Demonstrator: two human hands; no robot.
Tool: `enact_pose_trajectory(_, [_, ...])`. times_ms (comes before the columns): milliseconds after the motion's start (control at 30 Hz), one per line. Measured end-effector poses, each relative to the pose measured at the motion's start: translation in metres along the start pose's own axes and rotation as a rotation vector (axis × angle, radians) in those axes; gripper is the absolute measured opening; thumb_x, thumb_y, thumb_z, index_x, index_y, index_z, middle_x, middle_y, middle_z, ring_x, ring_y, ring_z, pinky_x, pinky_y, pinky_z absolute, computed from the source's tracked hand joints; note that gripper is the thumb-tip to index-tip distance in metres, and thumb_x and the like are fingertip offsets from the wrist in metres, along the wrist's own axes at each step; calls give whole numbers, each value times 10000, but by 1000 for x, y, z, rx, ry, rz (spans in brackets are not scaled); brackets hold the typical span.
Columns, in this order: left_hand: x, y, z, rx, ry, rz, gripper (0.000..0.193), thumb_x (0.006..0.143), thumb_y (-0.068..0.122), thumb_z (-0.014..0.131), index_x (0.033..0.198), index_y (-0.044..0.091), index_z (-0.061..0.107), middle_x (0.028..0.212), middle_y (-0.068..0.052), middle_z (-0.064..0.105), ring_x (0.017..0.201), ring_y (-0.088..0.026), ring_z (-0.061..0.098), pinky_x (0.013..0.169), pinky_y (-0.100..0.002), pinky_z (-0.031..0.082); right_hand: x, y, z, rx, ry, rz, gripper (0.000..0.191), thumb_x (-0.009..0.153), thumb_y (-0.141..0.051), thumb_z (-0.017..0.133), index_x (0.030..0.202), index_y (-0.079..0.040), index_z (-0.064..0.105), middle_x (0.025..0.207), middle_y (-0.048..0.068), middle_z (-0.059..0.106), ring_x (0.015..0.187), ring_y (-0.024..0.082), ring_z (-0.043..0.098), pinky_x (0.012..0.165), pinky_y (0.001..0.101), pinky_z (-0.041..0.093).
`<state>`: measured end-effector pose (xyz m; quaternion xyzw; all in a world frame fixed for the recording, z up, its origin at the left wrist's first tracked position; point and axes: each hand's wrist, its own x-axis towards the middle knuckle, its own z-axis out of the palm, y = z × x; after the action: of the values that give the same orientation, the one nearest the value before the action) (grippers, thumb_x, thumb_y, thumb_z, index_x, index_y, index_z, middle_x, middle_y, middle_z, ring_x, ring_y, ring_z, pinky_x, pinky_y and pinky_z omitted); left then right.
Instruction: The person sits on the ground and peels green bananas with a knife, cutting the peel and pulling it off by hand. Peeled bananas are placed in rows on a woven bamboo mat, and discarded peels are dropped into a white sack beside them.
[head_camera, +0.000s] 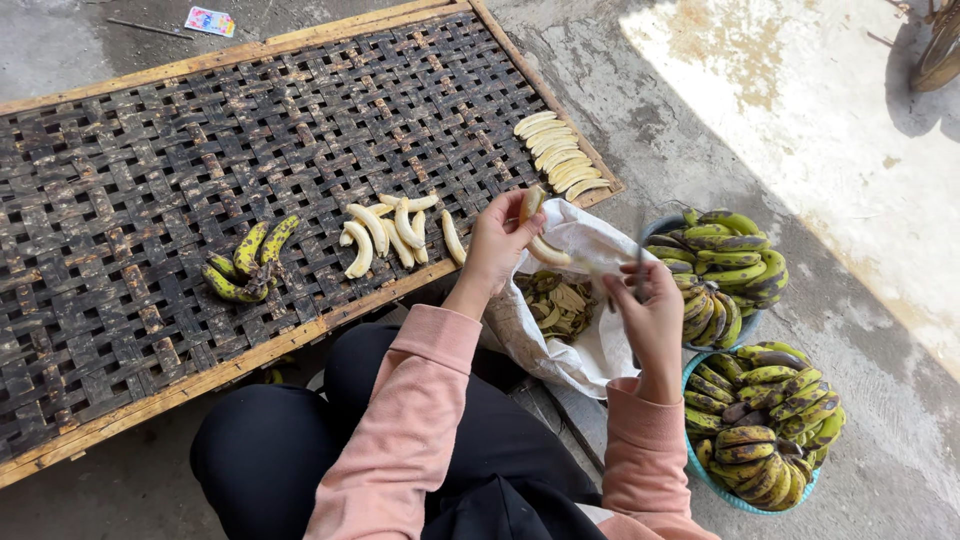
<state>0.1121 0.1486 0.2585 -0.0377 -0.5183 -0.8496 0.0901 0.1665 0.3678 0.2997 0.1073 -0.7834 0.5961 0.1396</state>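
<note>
- Person's face and torso out of view; only pink sleeves, black-clad knees and both hands show. Woven rack (150, 150) cut off at the left edge.
- Thing in the right hand (650, 315) is a thin dark upright sliver, blurred; could be a blade, cannot tell for sure.
- Contents of the white sack (590, 350) partly hidden by its folds; yellow-green peels visible inside.
- Banana (535, 225) in work: pale, partly stripped, curved, one end up by the thumb, the other trailing down toward the right hand. A strip of peel seems to hang between the hands; blurred.
- Left hand (497, 245) closed around the banana, fingers curled, thumb on top, held above the sack's near rim, just off the rack's edge.
- Right hand closed loosely on the thin dark item, fingers bent, just right of the banana's lower end.
- On the rack: a row of peeled bananas (558, 160) at the far corner, a loose cluster of peeled ones (395, 230), a small unpeeled bunch (245, 265).
- Two tubs of green-yellow, black-flecked bananas at right: grey bowl (745, 325), teal basket (715, 480).
</note>
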Motion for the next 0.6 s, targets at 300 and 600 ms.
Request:
enact_pose_trajectory(300, [-26, 8, 18, 214, -421, -190, 318, 906, 60, 757, 1216, 54, 687, 1072, -39, 747, 969, -124, 721, 822, -273, 610, -4, -17, 24, 205, 3, 191, 158, 988, -137, 728, 1088, -18, 700, 701, -23, 593, 498, 35, 496, 433, 204, 362])
enact_pose_trajectory(600, [2, 18, -6, -392, 105, -74, 392, 998, 66, 615, 1382, 73, 534, 1177, -104, 713, 1047, -193, 723, 866, -361, 655, -7, 14, 9, 306, 28, 178, 140, 1078, -144, 672, 1112, -20, 616, 729, -13, 548, 557, 53, 479, 468, 235, 394])
